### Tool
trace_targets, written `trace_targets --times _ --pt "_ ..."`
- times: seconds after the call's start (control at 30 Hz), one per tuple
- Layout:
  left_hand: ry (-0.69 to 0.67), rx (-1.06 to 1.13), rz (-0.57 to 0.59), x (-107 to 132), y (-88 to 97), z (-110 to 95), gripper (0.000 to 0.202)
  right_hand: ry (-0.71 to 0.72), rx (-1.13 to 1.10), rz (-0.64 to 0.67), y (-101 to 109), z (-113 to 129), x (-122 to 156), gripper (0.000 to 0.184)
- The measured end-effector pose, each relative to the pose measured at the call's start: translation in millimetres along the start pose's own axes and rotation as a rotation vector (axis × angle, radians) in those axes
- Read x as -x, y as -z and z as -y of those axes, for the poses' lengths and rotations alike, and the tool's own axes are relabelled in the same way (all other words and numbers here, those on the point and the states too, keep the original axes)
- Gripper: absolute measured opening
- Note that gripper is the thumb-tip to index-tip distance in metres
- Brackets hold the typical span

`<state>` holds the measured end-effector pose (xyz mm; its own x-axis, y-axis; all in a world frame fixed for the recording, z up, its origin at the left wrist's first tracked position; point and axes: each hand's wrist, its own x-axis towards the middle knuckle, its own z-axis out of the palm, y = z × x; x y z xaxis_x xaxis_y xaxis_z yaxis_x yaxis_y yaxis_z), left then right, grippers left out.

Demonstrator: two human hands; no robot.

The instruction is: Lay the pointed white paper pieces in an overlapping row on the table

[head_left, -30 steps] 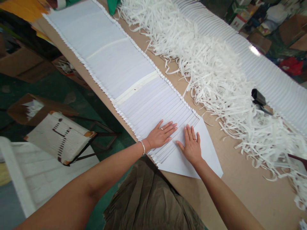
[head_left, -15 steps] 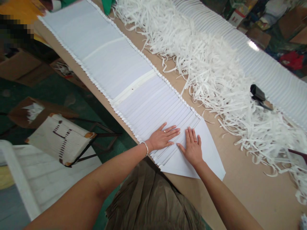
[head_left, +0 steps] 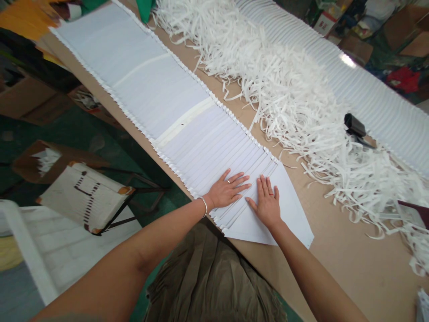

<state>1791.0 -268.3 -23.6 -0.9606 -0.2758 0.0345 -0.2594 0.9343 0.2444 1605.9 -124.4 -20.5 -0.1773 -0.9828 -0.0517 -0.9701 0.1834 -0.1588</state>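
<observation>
A long row of overlapped white paper sheets (head_left: pixel 161 94) runs along the near edge of a brown table (head_left: pixel 351 264). My left hand (head_left: pixel 228 190) lies flat on the near end of the row, fingers stretched out, a ring on one finger and a bangle at the wrist. Just to its right, my right hand (head_left: pixel 267 203) presses flat on the last sheet (head_left: pixel 284 214), which sits skewed with a corner pointing right. Both hands hold nothing.
A big heap of white paper strips (head_left: pixel 295 98) fills the table's middle, with a black tool (head_left: pixel 355 129) on it. A second row of overlapped sheets (head_left: pixel 375 98) runs along the far side. A woven stool (head_left: pixel 83 194) and cardboard boxes stand on the floor at left.
Both hands stay flat on the paper in almost the same spot. The view has shifted slightly, nothing else has visibly moved.
</observation>
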Motion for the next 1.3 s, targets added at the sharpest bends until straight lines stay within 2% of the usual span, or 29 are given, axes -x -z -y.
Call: trace_targets --times 0.23,0.67,0.8,0.9,1.1,1.3 --pt "-0.014 -0.009 -0.024 -2 4.9 0 0.051 -0.025 -0.005 0.022 4 1 -2 0.082" --pt "-0.019 -0.019 -0.097 3 10.4 -1 0.052 -0.099 0.05 0.036 14 4 13 0.078" --pt "-0.018 -0.028 -0.077 4 12.7 -2 0.051 -0.115 0.037 0.041 17 -5 22 0.081" --pt "-0.008 -0.037 -0.061 0 16.4 -11 0.054 -0.188 0.047 0.017 22 -17 40 0.086" --pt "-0.182 -0.045 -0.013 -17 10.9 -43 0.054 -0.188 0.066 0.076 23 -25 68 0.097" --pt "-0.164 -0.036 0.004 -23 1.6 -52 0.055 -0.232 0.046 0.094 16 -32 82 0.098"
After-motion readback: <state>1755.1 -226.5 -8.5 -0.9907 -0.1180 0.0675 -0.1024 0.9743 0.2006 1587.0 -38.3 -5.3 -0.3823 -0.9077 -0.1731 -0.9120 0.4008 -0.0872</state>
